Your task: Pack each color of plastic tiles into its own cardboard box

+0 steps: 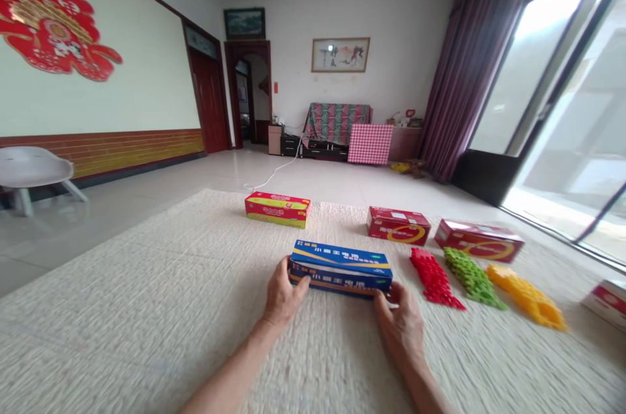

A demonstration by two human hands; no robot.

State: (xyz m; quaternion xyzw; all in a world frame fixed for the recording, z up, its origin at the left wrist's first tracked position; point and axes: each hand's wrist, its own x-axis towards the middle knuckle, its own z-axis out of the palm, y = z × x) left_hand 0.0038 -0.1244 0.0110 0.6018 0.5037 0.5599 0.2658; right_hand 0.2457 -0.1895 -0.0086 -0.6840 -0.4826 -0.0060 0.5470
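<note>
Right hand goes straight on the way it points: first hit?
The blue box: its near right corner lies right at the fingertips of the right hand. They seem to touch it, though any small gap is hard to judge.

Left hand (284, 296): fingers partly hidden behind blue battery box (341, 269)
White-red carton (606, 302), right of battery box: cut off
</note>
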